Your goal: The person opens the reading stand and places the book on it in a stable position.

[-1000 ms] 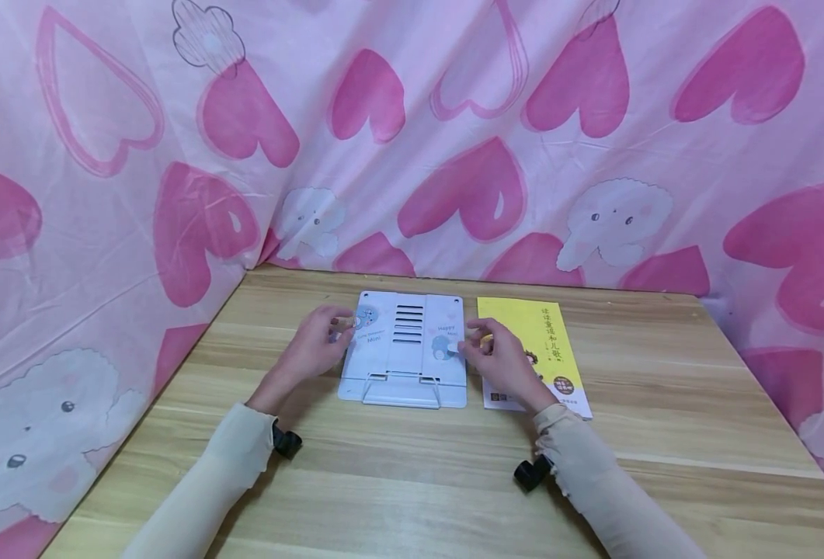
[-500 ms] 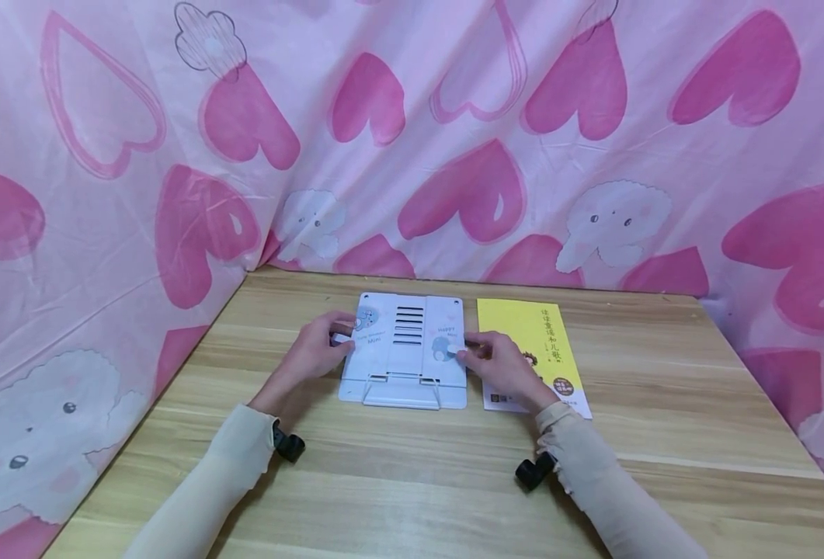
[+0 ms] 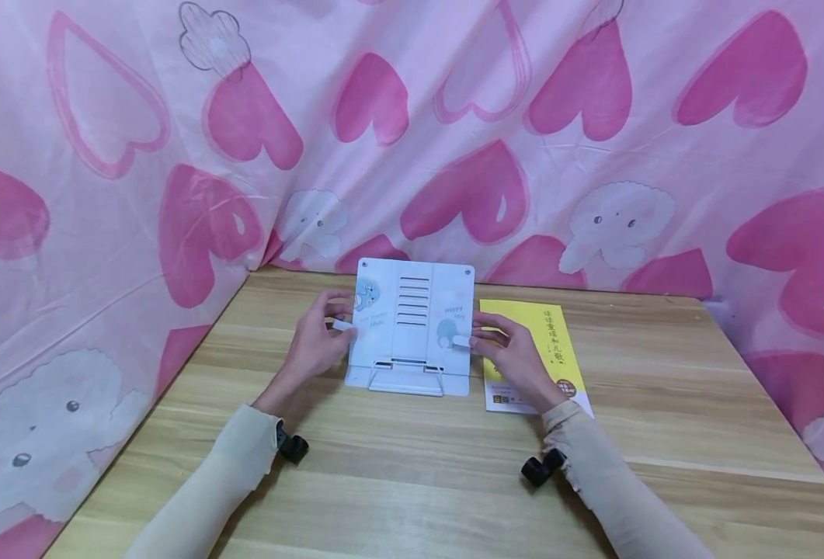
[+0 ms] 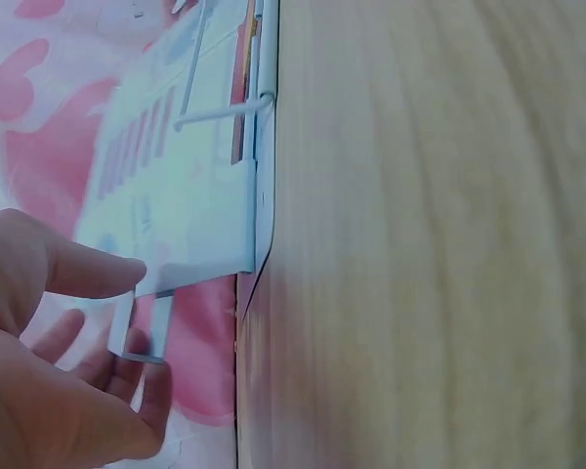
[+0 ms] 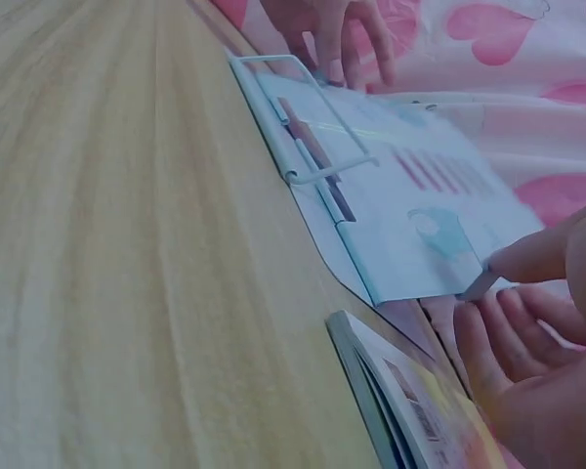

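Note:
A white book stand (image 3: 412,334) with cartoon prints, slots and a wire page holder (image 3: 406,378) stands on the table, its panel tilted up from the base. My left hand (image 3: 319,334) grips the panel's left edge, thumb in front by the side clip (image 4: 142,327) and fingers curled behind. At the opposite edge, my right hand (image 3: 516,353) pinches the panel beside the right clip (image 5: 481,281) between thumb and fingers. The back of the panel is hidden. A yellow book (image 3: 533,326) lies flat to the right, partly under my right hand and wrist.
The wooden table (image 3: 398,481) extends around the stand. A pink cloth (image 3: 467,93) printed with hearts hangs behind and along the left side. Black wrist cameras (image 3: 543,467) sit beneath both of my wrists.
The stand's panel lay nearly flat and now leans up, its top edge raised toward the cloth. Both hands have closed on its sides and risen slightly with it. The book stayed put.

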A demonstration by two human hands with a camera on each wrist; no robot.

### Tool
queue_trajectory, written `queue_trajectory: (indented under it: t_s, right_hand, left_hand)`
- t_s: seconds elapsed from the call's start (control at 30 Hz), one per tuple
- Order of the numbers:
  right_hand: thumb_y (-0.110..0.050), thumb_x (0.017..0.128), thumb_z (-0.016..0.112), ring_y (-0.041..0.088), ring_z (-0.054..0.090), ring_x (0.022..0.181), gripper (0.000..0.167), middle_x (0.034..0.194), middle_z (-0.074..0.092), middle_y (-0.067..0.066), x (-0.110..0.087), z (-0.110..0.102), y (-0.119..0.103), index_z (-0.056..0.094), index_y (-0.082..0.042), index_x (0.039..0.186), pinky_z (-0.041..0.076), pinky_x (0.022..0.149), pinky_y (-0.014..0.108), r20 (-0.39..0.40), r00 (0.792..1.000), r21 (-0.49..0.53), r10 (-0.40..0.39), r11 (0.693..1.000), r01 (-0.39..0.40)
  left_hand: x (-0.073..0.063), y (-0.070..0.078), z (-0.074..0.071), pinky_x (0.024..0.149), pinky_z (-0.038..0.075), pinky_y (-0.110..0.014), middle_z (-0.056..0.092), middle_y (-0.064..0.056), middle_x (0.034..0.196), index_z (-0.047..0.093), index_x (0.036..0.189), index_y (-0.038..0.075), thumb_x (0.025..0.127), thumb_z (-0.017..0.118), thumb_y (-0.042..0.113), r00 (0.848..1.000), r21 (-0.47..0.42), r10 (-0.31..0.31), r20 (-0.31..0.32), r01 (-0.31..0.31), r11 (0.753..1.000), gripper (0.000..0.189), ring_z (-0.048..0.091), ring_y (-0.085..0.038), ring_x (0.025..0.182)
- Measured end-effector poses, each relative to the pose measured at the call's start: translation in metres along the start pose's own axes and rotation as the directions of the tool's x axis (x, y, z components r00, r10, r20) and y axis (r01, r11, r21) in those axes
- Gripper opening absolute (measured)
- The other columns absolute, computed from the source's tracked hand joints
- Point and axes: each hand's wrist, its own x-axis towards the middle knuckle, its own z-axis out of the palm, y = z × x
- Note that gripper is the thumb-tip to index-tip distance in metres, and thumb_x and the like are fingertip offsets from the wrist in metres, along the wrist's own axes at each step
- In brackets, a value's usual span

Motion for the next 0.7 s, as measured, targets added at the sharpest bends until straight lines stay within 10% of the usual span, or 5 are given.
queue_trajectory:
  t_s: [0.7]
  right_hand:
    - [-0.011, 0.101, 0.076, 0.029, 0.061, 0.136, 0.055, 0.144, 0.062, 0.011, -0.001, -0.013, 0.004, 0.051, -0.013, 0.15, 0.059, 0.103, 0.019, 0.076, 0.991, 0.019, -0.113, 0.993, 0.112]
  left_hand:
    - [0.001, 0.003, 0.001, 0.112, 0.058, -0.054, 0.068, -0.011, 0.13, 0.062, 0.149, 0.012, 0.094, 0.084, 0.005, 0.999, -0.029, 0.034, -0.038, -0.036, 0.999, 0.059, 0.064, -0.031, 0.124]
